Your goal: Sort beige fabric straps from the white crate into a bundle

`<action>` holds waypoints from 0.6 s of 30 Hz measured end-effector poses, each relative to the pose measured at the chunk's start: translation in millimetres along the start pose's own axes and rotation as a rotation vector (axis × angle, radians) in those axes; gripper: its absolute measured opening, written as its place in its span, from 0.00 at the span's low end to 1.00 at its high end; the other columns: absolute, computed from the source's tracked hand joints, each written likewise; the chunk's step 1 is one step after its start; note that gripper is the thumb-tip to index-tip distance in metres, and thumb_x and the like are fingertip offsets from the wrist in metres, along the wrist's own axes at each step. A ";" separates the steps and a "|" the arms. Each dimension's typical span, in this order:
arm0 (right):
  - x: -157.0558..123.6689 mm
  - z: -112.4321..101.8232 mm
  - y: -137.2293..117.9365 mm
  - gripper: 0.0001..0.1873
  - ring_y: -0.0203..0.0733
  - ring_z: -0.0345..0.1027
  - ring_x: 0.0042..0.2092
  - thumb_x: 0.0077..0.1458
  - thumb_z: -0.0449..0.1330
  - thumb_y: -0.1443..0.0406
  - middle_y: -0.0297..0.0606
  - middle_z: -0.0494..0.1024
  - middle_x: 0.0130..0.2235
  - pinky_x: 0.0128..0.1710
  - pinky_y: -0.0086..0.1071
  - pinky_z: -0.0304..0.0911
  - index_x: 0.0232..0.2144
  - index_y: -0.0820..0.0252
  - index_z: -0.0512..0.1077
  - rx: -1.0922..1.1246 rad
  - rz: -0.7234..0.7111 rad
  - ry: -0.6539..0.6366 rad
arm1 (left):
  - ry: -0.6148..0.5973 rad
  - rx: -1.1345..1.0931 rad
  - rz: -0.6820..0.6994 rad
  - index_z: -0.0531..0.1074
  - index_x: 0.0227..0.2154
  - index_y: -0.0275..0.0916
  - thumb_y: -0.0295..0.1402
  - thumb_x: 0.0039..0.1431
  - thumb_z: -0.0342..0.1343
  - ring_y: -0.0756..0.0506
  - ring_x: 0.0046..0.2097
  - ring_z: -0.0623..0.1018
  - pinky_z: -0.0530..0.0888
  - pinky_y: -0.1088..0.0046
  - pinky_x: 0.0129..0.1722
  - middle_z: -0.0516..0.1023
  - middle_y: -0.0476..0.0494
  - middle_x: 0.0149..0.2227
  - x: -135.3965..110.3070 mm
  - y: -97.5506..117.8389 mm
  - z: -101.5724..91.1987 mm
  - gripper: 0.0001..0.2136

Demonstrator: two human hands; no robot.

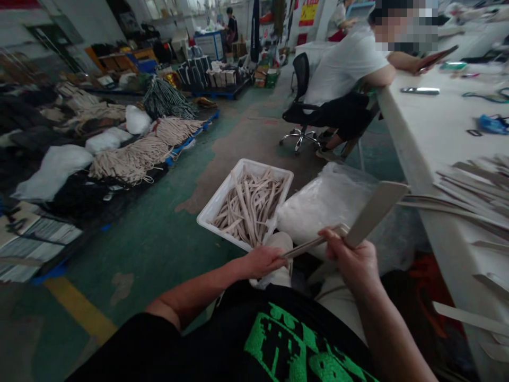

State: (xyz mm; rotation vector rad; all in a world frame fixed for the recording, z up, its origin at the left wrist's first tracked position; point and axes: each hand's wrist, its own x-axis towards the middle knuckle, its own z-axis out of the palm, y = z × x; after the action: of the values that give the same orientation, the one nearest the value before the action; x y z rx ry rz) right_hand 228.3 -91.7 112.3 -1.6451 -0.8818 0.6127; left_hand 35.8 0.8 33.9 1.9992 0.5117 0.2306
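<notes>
My left hand (262,261) is closed in a pinch on the near end of a thin beige strap (314,242), low in the middle of the head view. My right hand (352,257) is closed around a wider flat beige strap piece (374,210) that sticks up to the right. Both hands hover over my lap, just in front of a white plastic crate (222,193) filled with several similar beige straps (250,204). A clear plastic bag (326,201) of white material lies right of the crate.
A long white table (433,132) runs along the right, with several cut strips (473,185) piled on its near part. A person in a white shirt (345,63) sits at it on an office chair (302,114). Bundles of cord and bags (131,154) cover pallets at left.
</notes>
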 end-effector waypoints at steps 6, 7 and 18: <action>13.0 -6.8 10.0 0.19 0.33 0.59 0.19 0.50 0.66 0.49 0.31 0.68 0.16 0.18 0.28 0.56 0.26 0.60 0.77 0.058 0.037 0.028 | 0.009 -0.448 -0.257 0.70 0.27 0.39 0.48 0.55 0.59 0.50 0.26 0.68 0.66 0.74 0.30 0.70 0.50 0.24 -39.5 -60.2 5.5 0.16; 14.3 -5.7 12.1 0.19 0.33 0.59 0.19 0.50 0.66 0.49 0.31 0.68 0.17 0.18 0.28 0.56 0.27 0.60 0.78 0.080 0.051 0.027 | 0.033 -0.589 -0.311 0.70 0.28 0.38 0.48 0.53 0.62 0.50 0.26 0.69 0.66 0.74 0.29 0.72 0.50 0.24 -46.1 -68.2 5.4 0.17; 6.2 -0.5 113.1 0.33 0.44 0.69 0.24 0.54 0.52 0.44 0.41 0.82 0.29 0.25 0.36 0.64 0.48 0.62 0.77 -0.323 0.372 -0.225 | 1.094 -1.129 -0.450 0.69 0.31 0.38 0.39 0.50 0.70 0.58 0.19 0.68 0.64 0.85 0.18 0.73 0.55 0.24 -58.8 -105.6 -102.6 0.16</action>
State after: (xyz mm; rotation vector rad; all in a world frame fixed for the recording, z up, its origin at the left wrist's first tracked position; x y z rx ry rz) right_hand 258.5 -98.8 3.4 -2.0859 -0.8741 0.9650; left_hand -81.9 98.2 -8.1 0.4988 1.1479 1.0666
